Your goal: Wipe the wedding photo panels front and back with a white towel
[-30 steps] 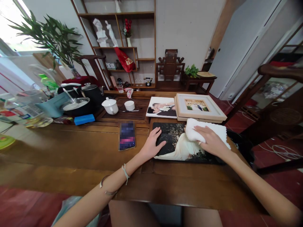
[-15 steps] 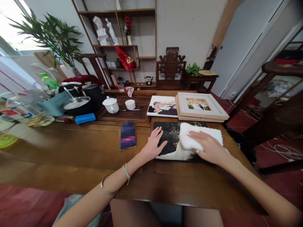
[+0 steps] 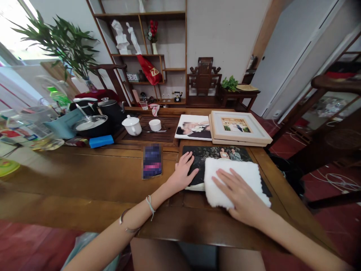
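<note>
The flattened right hand (image 3: 241, 195) shifts the white cloth (image 3: 249, 170) to the photo panel's (image 3: 202, 160) near edge, seemingly widening the wipe, the spread left hand (image 3: 182, 174) on its left end.

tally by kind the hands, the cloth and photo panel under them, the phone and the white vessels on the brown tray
Bare hands (left hand, right hand): 2
Fluffy white cloth: 1
Dark rectangular photo panel: 1
Dark-screened rectangular phone: 1
White vessels (lidded pot, small round cup): 2
Total: 7
</note>
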A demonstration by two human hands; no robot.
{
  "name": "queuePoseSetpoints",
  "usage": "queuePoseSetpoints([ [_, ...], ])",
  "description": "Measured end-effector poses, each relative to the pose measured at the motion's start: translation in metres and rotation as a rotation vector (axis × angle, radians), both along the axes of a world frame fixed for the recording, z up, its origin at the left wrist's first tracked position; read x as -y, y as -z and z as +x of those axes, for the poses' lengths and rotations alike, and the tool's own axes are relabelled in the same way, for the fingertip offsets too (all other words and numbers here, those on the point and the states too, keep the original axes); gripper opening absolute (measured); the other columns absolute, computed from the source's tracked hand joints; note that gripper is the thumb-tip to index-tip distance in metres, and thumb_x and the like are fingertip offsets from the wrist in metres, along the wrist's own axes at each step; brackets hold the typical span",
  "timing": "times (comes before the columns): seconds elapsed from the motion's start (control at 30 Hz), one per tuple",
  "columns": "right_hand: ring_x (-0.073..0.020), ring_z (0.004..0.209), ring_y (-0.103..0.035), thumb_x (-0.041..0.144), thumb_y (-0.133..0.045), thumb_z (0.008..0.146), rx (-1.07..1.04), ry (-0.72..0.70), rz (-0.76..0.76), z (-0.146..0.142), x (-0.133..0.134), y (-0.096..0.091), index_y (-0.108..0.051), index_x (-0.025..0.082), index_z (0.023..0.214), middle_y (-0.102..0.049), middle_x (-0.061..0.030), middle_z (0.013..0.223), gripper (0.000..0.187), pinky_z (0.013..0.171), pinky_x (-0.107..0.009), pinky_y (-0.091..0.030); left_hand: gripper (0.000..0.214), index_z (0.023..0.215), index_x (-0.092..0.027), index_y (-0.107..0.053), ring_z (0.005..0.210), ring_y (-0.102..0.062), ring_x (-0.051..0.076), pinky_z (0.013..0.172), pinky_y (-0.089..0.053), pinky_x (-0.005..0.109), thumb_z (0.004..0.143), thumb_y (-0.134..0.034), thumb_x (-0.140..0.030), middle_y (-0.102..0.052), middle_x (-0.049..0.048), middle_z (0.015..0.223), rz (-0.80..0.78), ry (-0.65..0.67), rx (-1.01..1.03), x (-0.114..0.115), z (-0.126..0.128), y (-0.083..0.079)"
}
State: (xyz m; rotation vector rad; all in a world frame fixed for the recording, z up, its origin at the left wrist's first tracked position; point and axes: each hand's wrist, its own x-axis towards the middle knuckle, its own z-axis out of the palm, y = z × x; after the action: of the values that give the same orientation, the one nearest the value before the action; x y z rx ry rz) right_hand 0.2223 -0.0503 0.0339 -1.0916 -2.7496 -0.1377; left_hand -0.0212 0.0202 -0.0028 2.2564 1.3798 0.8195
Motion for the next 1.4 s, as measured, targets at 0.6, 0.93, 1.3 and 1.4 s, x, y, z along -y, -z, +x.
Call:
queuePoseSetpoints([
  [0.6, -0.0354, 0.132, -0.041, 0.012, -0.055, 0.063, -0.055, 0.121, -0.001, 0.009, -0.061, -0.002, -0.053, 0.003, 0.131, -0.050, -0.0244, 0.138, 0.069, 0.111, -0.054, -0.027, 0.049, 0.140, -0.012, -0.037, 0.143, -0.022, 0.032, 0.109, -0.030, 0.059, 0.095, -0.041, -0.029, -0.029, 0.0192, 0.153, -0.094, -0.026, -0.052, 0.004, 0.003, -0.008],
  [0.93, -0.0293, 0.133, -0.040, 0.010, -0.054, 0.059, -0.057, -0.064, -0.093, 0.001, -0.033, -0.008, -0.049, 0.013, 0.136, -0.046, -0.0172, 0.143, 0.077, 0.112, -0.051, -0.027, 0.048, 0.141, -0.010, -0.035, 0.144, -0.022, 0.028, 0.111, -0.028, 0.056, 0.095, -0.028, -0.018, -0.028, 0.0180, 0.154, -0.124, -0.039, -0.003, 0.001, 0.002, -0.003],
  [1.3, -0.0370, 0.133, -0.038, 0.014, -0.060, 0.066, -0.008, 0.036, -0.026, -0.030, -0.067, -0.010, -0.051, 0.003, 0.131, -0.047, -0.0266, 0.139, 0.067, 0.111, -0.055, -0.023, 0.047, 0.140, -0.011, -0.035, 0.143, -0.023, 0.027, 0.112, -0.026, 0.057, 0.095, -0.025, -0.017, -0.030, 0.0179, 0.152, -0.119, -0.046, 0.003, 0.001, 0.002, -0.003],
  [1.4, -0.0383, 0.137, -0.029, 0.013, -0.060, 0.063, 0.020, -0.107, -0.077, -0.039, -0.025, -0.011, -0.046, 0.002, 0.135, -0.040, -0.0291, 0.143, 0.074, 0.113, -0.057, -0.017, 0.048, 0.141, -0.011, -0.035, 0.143, -0.024, 0.028, 0.111, -0.026, 0.059, 0.094, -0.028, -0.018, -0.029, 0.0192, 0.152, -0.113, -0.037, -0.005, 0.001, 0.001, -0.001],
])
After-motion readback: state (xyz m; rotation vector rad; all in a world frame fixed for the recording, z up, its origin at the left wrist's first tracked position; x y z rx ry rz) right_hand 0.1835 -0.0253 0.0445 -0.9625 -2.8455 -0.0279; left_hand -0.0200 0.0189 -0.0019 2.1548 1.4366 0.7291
